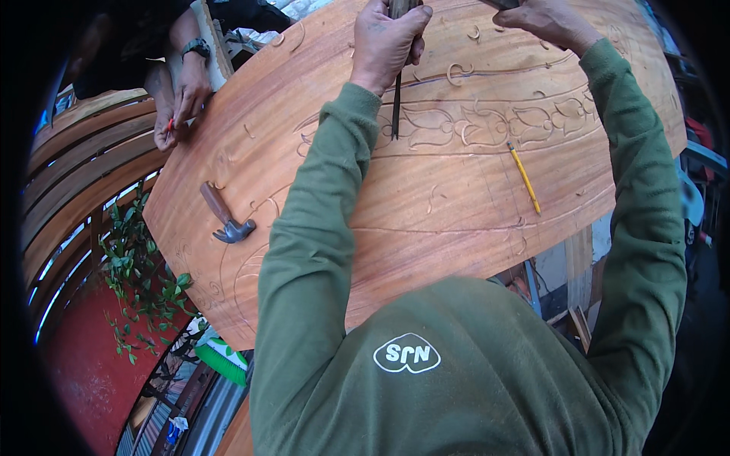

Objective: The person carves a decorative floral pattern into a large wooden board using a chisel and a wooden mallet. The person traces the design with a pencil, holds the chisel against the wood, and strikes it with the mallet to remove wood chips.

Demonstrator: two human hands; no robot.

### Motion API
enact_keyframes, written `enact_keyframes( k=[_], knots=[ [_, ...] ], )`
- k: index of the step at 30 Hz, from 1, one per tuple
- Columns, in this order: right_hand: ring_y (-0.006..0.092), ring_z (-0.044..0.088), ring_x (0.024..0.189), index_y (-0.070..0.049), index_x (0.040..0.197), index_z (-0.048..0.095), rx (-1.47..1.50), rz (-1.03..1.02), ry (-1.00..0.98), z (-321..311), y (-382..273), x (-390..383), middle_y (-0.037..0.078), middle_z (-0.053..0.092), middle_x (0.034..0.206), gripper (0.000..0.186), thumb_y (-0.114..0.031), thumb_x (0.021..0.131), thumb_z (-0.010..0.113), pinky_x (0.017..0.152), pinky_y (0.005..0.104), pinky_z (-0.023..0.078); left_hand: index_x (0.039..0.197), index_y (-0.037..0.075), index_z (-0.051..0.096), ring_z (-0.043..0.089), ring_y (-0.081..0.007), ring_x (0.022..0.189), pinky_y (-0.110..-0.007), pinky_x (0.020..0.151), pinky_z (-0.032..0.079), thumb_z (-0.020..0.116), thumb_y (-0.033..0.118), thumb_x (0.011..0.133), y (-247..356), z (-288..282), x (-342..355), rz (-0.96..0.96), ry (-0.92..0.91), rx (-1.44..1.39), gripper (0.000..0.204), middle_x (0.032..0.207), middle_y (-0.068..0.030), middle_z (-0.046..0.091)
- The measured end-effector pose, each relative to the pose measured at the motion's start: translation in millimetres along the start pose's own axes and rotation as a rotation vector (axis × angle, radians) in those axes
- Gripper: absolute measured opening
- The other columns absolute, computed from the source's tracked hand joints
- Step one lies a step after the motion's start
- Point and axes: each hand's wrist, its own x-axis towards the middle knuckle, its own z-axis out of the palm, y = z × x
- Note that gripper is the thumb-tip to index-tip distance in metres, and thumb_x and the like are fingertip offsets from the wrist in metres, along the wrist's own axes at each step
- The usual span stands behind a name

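The chisel (396, 99), a dark slender shaft, stands upright in the upper centre of the frame with its tip on the carved floral band of the large reddish wooden panel (456, 197); the left hand (386, 42) is clamped around its upper end. The right hand (544, 19), at the top edge right of centre, is closed on a dark object cut off by the frame. A yellow pencil (524, 177) lies on the panel right of centre, a claw hammer (225, 215) lies at its left part, and another person's hands (179, 102) rest at the upper left edge.
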Motion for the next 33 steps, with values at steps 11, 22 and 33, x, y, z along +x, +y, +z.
enact_keyframes(
  k=[11, 22, 33],
  knots=[
    [0.0275, 0.066, 0.119, -0.004, 0.156, 0.05, 0.202, 0.333, 0.066, 10, 26, -52, 0.021, 0.071, 0.124, 0.082, -0.009, 0.079, 0.077, 0.104, 0.0378, 0.051, 0.109, 0.006, 0.061, 0.051, -0.006, 0.046, -0.023, 0.04, 0.039, 0.076, 0.024, 0.1, 1, 10, -2, -0.075, -0.167, -0.005, 0.025, 0.069, 0.0037, 0.055],
    [0.0134, 0.067, 0.083, -0.001, 0.153, 0.051, 0.233, 0.289, 0.156, 27, 20, -92, 0.01, 0.07, 0.102, 0.077, -0.011, 0.083, 0.08, 0.071, 0.0305, 0.056, 0.119, 0.006, 0.065, 0.06, -0.0085, 0.057, -0.028, 0.052, 0.052, 0.076, 0.03, 0.099, 4, 51, -17, 0.206, -0.074, 0.572, 0.033, 0.078, -0.0015, 0.065],
    [0.0203, 0.073, 0.098, 0.002, 0.138, 0.054, 0.765, 0.61, 0.56, 17, 20, -105, 0.014, 0.071, 0.125, 0.06, -0.007, 0.085, 0.079, 0.088, 0.0335, 0.061, 0.103, 0.009, 0.059, 0.074, -0.0345, 0.077, -0.047, 0.066, 0.059, 0.086, 0.027, 0.083, -32, 85, -42, 0.524, 0.43, 0.917, 0.038, 0.088, -0.0128, 0.069]
  ],
)
